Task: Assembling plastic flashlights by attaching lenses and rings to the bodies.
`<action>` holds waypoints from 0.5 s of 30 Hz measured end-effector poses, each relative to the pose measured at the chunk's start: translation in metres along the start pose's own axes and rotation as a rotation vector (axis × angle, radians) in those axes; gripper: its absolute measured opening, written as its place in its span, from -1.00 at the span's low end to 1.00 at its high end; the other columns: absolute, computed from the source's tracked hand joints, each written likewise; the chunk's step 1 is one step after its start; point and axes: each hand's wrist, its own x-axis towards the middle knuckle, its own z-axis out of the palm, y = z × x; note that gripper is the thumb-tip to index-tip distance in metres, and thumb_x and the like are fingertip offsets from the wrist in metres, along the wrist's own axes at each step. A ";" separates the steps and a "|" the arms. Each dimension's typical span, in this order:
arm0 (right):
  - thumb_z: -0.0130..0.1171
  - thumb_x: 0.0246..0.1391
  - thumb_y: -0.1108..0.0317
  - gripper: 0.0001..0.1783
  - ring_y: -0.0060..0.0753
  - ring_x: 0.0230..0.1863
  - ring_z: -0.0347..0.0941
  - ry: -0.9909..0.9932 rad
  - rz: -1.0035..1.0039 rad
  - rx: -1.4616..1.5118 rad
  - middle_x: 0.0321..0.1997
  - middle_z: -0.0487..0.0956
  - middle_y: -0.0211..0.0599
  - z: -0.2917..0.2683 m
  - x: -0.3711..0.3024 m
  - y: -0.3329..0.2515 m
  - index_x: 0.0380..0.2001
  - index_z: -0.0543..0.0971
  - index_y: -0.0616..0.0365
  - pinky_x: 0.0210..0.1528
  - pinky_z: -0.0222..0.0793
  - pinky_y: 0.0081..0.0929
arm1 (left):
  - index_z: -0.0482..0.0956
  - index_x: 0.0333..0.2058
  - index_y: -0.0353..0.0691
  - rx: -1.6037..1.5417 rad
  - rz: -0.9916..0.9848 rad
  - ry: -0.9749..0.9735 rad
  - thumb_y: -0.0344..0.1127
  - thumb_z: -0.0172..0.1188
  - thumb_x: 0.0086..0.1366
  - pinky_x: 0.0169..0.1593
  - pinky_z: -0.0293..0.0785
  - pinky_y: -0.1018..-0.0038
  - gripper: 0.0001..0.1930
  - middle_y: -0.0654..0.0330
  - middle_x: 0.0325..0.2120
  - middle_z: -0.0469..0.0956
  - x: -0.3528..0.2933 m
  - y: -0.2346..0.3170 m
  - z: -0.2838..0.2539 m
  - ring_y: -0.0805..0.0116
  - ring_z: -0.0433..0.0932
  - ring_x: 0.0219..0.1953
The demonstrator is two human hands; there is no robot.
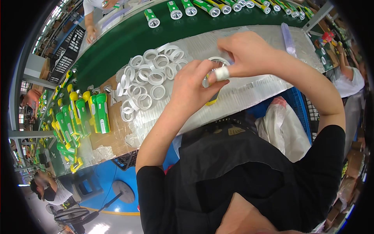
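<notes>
1. The left hand (191, 86) held a flashlight (212, 101) in front of the person's chest, above the worktop (187, 121); its fingers were clamped on the flashlight's head, with the thumb underneath.
2. The flashlight was between the two hands and mostly covered by them; a shiny part of its head showed between the fingers, and a bit of yellow body showed below the left thumb.
3. The right hand (247, 52) was at the far side of the same head, its thumb, wrapped in white tape (222, 73), reaching across toward the left fingers. Its index finger was raised and bent; whether the right fingers were clamped on anything could not be told.
4. A white ring (219, 59) showed as a curved edge at the flashlight's head, between the hands; how it was seated could not be made out.
5. Left of the left hand, a heap of white rings (157, 78) lay on the worktop, many overlapping.
6. Farther left, green-and-yellow flashlights (102, 113) lay close together, the nearest ones beside a piece of cardboard (117, 136).
7. Beyond the worktop ran a green belt (117, 54), with a row of flashlights (210, 9) along its far part.
8. A pale purple strip (288, 39) lay on the worktop beyond the right forearm.
9. A white sack (284, 126) stood below the worktop's near edge, beside a blue crate (302, 113).
10. A co-worker's hand (91, 35) was by the belt's far edge, at upper left.
</notes>
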 end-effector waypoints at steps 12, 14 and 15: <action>0.35 -0.05 0.13 -0.56 -0.20 -0.43 0.43 0.429 -0.507 0.534 -0.37 0.45 -0.19 0.032 -0.005 0.020 -0.22 0.48 0.21 -0.42 0.33 -0.37 | 0.56 -0.17 -0.14 0.038 -0.008 -0.094 -0.34 0.50 -0.09 -0.23 0.51 0.35 -0.55 0.17 -0.27 0.62 0.002 0.000 -0.004 0.19 0.61 -0.24; 0.35 -0.04 0.10 -0.55 -0.16 -0.42 0.46 0.444 -0.476 0.516 -0.36 0.48 -0.18 0.027 -0.015 0.017 -0.23 0.49 0.21 -0.40 0.36 -0.33 | 0.46 0.00 -0.20 -0.122 0.100 -0.002 -0.32 0.51 -0.06 -0.08 0.53 0.35 -0.38 0.09 -0.12 0.60 -0.003 -0.002 -0.002 0.15 0.61 -0.10; 0.34 -0.04 0.07 -0.55 -0.11 -0.41 0.48 0.449 -0.409 0.511 -0.35 0.51 -0.17 0.025 -0.024 0.016 -0.24 0.51 0.20 -0.38 0.38 -0.28 | 0.46 0.00 -0.20 -0.107 0.111 0.013 -0.32 0.51 -0.06 -0.08 0.53 0.35 -0.38 0.09 -0.12 0.60 -0.004 0.004 -0.004 0.15 0.61 -0.10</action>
